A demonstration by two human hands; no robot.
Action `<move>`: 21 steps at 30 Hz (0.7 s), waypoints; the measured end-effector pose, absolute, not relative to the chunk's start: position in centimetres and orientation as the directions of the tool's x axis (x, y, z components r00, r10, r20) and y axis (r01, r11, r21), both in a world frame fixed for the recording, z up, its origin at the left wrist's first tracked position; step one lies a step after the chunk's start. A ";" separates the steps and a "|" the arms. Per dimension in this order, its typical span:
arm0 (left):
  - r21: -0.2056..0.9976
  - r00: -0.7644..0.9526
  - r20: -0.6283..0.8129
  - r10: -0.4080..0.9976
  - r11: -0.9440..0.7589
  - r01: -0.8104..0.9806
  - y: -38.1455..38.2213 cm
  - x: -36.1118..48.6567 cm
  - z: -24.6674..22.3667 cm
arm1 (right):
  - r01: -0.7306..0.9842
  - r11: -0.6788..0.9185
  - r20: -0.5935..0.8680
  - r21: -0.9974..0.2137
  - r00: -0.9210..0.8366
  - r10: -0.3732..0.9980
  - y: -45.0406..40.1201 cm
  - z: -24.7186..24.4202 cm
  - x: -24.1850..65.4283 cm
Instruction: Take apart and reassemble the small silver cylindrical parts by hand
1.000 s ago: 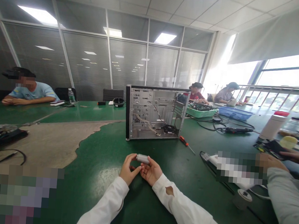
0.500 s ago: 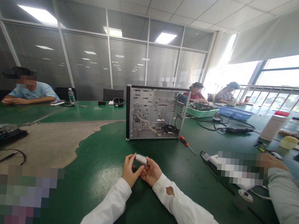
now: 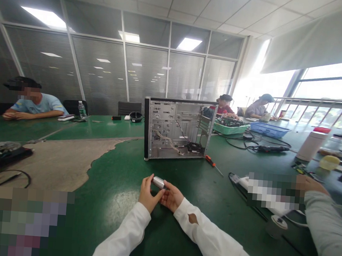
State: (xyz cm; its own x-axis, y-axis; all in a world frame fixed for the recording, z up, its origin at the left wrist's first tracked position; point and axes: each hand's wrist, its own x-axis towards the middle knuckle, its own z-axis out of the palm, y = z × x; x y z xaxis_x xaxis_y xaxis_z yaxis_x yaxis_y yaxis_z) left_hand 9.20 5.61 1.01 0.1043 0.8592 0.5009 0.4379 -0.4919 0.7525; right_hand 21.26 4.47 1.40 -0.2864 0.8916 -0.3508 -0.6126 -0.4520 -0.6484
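Note:
Between my two hands, just above the green tabletop, is a small silver metal block point(image 3: 158, 182) with a shiny face towards me; its exact kind is too small to tell. My left hand point(image 3: 148, 194) grips its left end with fingers and thumb. At the right end, the fingers of my right hand point(image 3: 171, 195) close on it too. Beyond the hands stands an open computer case point(image 3: 178, 130), its side panel off, with loose cables and a black fan point(image 3: 195, 147) inside. An orange-handled screwdriver point(image 3: 210, 161) lies by the case's right corner.
A white power strip point(image 3: 243, 184) and a co-worker's sleeve point(image 3: 321, 211) are at right. Farther back are a green basket point(image 3: 231, 128) of parts, a blue basket point(image 3: 268, 129), cables and a white bottle point(image 3: 311, 145). Bare board point(image 3: 64, 161) shows through the torn covering at left.
The silver block has shifted slightly left and turned in my fingers: a ribbed surface showed before, a smoother shiny one shows now. Both hands keep their grip.

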 end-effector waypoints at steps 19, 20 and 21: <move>0.884 0.235 -0.178 0.955 0.260 -0.388 7.4 8.3 1.4 | -0.139 0.288 0.298 -0.947 -0.054 0.953 3.6 1.0 20.9; 0.874 0.271 -0.200 0.941 0.297 -0.386 7.4 8.2 1.6 | -0.047 0.341 0.343 -0.939 -0.033 0.939 3.4 1.2 20.9; 0.864 0.300 -0.220 0.928 0.328 -0.382 7.4 8.1 1.8 | 0.041 0.384 0.384 -0.923 -0.011 0.923 3.2 1.3 21.0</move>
State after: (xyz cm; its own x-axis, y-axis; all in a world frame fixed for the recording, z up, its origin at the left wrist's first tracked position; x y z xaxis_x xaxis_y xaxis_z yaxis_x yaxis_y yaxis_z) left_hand 8.08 7.37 1.80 0.3003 0.9282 -0.2198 -0.3819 0.3282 0.8640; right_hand 20.99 3.17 1.34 -0.0114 0.9234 0.3836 0.0410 0.3838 -0.9225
